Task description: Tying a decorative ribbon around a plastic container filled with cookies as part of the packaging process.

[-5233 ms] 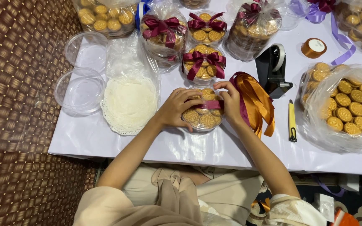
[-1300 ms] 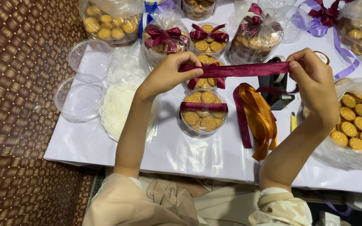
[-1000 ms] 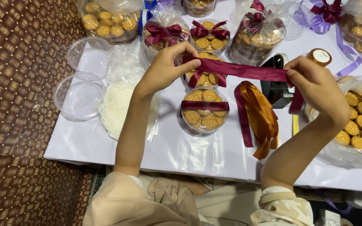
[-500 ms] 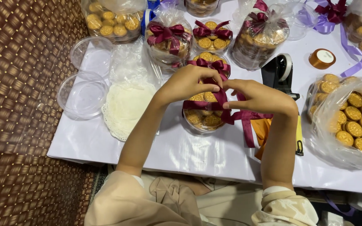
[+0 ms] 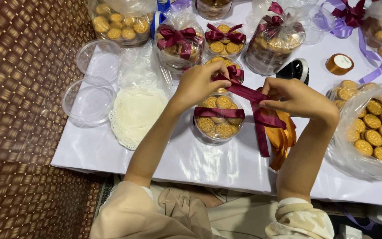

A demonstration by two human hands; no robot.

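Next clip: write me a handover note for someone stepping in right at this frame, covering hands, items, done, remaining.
Left hand: pinching one end of the dark red ribbon above the cookie tub.
Right hand: pinching the same ribbon's other part; its tail hangs down over the orange ribbon.
Done: a ribbon band already crosses the tub; four bowed tubs stand behind.
Left: no bow on this tub yet. Loose cookies sit in the bag at right.
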